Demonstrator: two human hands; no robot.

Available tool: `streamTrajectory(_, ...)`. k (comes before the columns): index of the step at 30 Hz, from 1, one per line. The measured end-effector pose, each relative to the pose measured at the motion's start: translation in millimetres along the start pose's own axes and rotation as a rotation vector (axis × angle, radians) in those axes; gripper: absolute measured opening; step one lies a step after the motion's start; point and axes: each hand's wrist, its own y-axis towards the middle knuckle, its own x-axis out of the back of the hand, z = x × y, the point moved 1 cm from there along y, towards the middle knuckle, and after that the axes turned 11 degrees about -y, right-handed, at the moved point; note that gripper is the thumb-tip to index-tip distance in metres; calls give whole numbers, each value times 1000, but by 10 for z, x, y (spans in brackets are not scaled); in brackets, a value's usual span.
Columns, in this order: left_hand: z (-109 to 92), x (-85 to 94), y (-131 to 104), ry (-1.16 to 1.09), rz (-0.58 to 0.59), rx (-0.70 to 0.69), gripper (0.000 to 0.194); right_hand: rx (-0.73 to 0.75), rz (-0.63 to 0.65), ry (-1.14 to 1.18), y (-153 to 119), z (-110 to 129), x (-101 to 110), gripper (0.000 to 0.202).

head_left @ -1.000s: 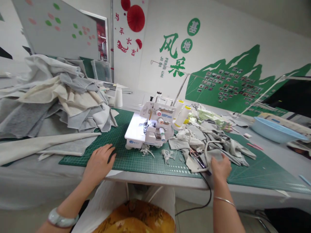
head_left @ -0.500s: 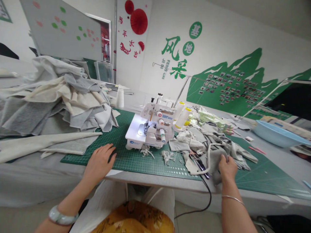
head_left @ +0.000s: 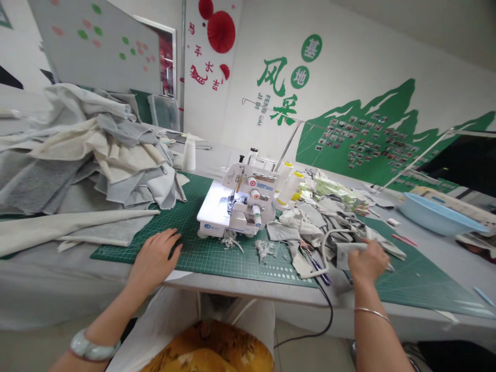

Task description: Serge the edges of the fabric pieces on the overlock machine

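Observation:
My left hand [head_left: 156, 256] lies on the green cutting mat [head_left: 189, 206] with its fingers stretched out, holding nothing. To its right stands a white overlock machine [head_left: 232, 206], its lamp lit over the needle area. My right hand [head_left: 368, 262] is closed on a grey fabric piece [head_left: 344, 254] at the near side of a heap of fabric scraps [head_left: 310, 219]; the fingertips are partly hidden. Left of that hand, scissors [head_left: 315, 261] lie partly among the scraps. Lint and thread trimmings [head_left: 266, 249] rest in front of the machine.
A large pile of grey and cream fabric [head_left: 116, 155] covers the table's left side. Thread cones [head_left: 290, 188] stand behind the machine, and another white cone [head_left: 189, 155] is farther left. A blue basin [head_left: 437, 214] sits at the right. A black cable [head_left: 329, 315] hangs over the front edge.
My right hand has turned and shifted slightly right and up, and the grey fabric piece in it now lies flatter on the scraps. My left hand stays on the mat. The view has shifted slightly.

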Motion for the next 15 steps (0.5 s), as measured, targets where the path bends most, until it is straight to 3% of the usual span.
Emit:
streamTrajectory(2,0,-3,-1,4,-5,0,33,100,99,-22,-4,85,-77,31)
streamTrajectory(4,-2,-4,-2,11,-10,-2,33,122,147,-55,-7,174,-158,28)
streamTrajectory(9,-19,7,-3,8,-18,1,32,42,96,-97,23,408,-256,29)
streamTrajectory(15,-59,32,8,5,-38,20,31,-86,-17,102,540,522,38,25)
